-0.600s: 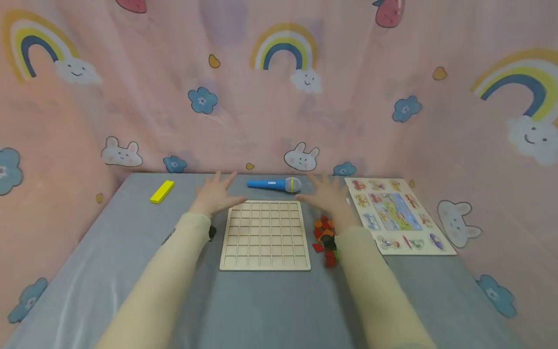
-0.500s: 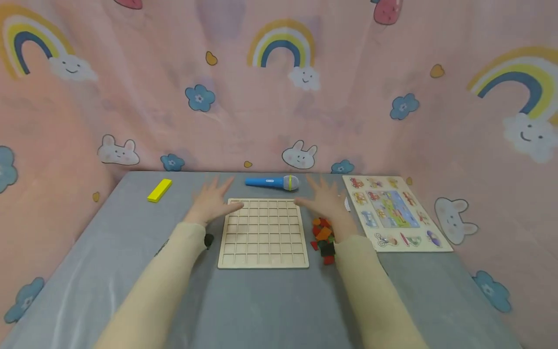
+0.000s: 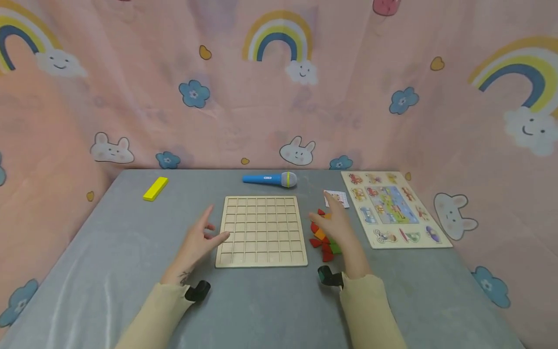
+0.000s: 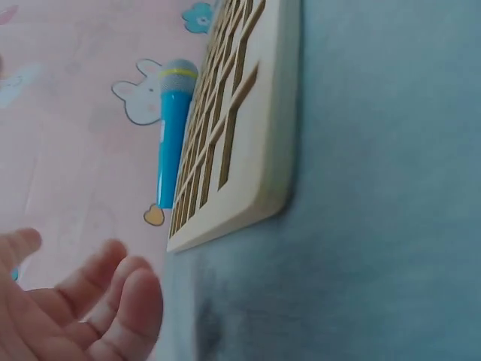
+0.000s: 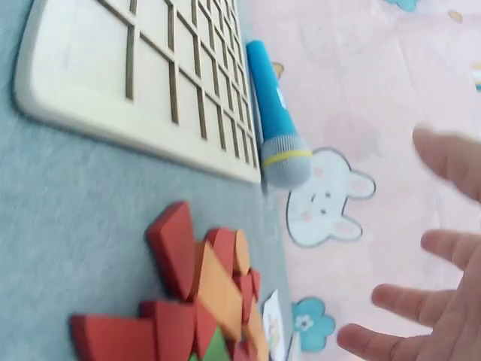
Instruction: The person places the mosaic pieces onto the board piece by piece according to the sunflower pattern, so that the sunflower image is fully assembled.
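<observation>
A light wooden grid board [image 3: 261,231] lies flat on the table, its square cells bare. My left hand [image 3: 196,246] hovers at its left edge, fingers loosely bent and thumb out, holding nothing. To the board's right, my right hand [image 3: 337,225] is held above a small pile of coloured blocks [image 5: 218,286], with its fingers spread and nothing in them. Red, orange and green pieces show in that pile; the hand covers part of it in the head view. Behind the board lies a blue toy microphone [image 3: 269,179] with a grey head.
A yellow block [image 3: 155,188] lies at the back left. A picture puzzle board [image 3: 396,211] is at the right, and a small printed card [image 3: 342,199] lies beside it. Grey cloth [image 3: 261,310] covers the table, with a pink patterned curtain [image 3: 244,121] behind.
Both hands have drawn back toward the person from the board's far corners. The left fingers are less spread than before. The small card by the puzzle now shows more fully.
</observation>
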{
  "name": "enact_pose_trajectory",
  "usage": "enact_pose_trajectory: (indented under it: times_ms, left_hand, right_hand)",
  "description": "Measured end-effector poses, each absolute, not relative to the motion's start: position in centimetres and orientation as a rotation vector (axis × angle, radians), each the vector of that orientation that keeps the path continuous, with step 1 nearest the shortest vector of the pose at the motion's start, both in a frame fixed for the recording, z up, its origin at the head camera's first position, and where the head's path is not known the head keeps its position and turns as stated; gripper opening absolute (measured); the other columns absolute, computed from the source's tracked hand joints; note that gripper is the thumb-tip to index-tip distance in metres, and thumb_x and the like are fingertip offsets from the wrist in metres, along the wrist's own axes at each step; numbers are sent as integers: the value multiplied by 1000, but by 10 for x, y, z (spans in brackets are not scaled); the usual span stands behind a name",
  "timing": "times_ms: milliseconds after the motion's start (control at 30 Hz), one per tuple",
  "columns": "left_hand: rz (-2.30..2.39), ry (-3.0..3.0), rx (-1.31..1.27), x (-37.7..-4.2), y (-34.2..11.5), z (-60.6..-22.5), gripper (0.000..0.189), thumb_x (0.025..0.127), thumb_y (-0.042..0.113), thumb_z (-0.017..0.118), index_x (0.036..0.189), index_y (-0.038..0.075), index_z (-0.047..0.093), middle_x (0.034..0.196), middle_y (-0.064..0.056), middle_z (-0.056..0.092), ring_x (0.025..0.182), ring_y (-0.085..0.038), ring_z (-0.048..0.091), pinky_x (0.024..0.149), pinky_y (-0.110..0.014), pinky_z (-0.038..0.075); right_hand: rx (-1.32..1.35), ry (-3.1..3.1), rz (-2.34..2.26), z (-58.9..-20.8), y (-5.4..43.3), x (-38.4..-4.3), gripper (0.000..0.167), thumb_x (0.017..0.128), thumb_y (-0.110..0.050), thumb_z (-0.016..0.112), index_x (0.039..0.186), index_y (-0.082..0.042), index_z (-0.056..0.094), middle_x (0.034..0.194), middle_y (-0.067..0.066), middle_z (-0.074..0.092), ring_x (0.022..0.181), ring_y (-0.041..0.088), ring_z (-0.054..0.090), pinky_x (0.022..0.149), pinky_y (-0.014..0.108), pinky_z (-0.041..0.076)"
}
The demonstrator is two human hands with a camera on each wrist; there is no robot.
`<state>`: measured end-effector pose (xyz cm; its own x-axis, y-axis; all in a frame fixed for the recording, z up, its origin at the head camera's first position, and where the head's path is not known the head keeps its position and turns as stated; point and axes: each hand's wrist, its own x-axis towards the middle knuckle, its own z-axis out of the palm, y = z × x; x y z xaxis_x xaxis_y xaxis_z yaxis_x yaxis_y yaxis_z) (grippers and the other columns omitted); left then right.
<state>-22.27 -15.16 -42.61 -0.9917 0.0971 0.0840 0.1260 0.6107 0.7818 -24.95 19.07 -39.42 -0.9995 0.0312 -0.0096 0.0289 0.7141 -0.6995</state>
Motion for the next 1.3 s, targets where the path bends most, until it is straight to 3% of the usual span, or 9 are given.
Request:
enact_pose_trajectory:
  times_ms: [100,200,267,333,533,633,867,1100,1300]
  left_hand:
    - [-1430,-2789,-148,-216,-152,-431,91,80,35,71,150,19,14,95,-14,56,72,-20,52,63,-30,43]
    - [-1495,-2807,-112,-210,-154,-437,96,78,35,73,150,19,11,82,-9,57,64,-16,50,58,-29,42]
    - [-1542,-2824,-96,-208,-155,-441,100,77,35,74,150,20,8,77,-7,57,60,-16,50,55,-29,43]
    - [-1581,-2830,-89,-206,-157,-445,104,75,35,76,150,20,6,76,-6,57,57,-16,49,53,-30,44]
    - [-1679,-2777,-112,-205,-162,-455,113,69,30,81,151,20,3,74,-7,56,60,-15,50,56,-28,44]
    - [-1701,-2784,-90,-206,-162,-458,116,66,27,84,150,19,5,77,-8,55,61,-15,52,56,-28,45]
    - [-1633,-2845,-73,-208,-160,-463,118,58,20,87,150,16,14,82,-7,52,58,-15,50,52,-28,42]
    - [-1580,-2865,-97,-209,-160,-466,113,59,14,86,149,15,18,83,-5,53,56,-15,50,51,-29,42]
    - [-1583,-2875,-100,-209,-161,-465,108,58,11,86,147,12,25,84,-5,52,56,-14,49,50,-28,41]
  right_hand:
    - [-221,-2848,1281,-398,200,-247,75,90,-33,56,149,-10,16,147,23,25,131,40,31,103,56,28]
    - [-367,-2820,1302,-403,209,-244,69,91,-29,53,148,-8,20,133,23,41,106,34,53,86,46,45]
    - [-433,-2829,1284,-406,214,-242,66,91,-29,52,146,-6,24,120,21,48,88,28,55,72,36,47]
    - [-476,-2847,1253,-409,218,-241,64,91,-30,53,144,-5,28,111,19,51,81,26,53,66,33,44]
    - [-560,-2941,1069,-418,226,-239,56,89,-24,53,138,-1,38,125,26,51,111,39,51,88,50,41]
    - [-619,-2974,1041,-421,229,-240,53,90,-23,53,137,-1,41,131,26,48,119,40,46,95,52,37]
    - [-669,-3027,998,-420,232,-251,49,90,-25,55,132,-1,48,132,24,47,120,40,45,94,51,38]
    - [-617,-3100,954,-415,237,-278,49,88,-23,48,131,1,47,132,24,46,112,38,48,91,52,39]
    - [-481,-3217,812,-422,237,-297,49,89,-15,44,136,0,43,136,25,42,117,39,45,97,54,35]
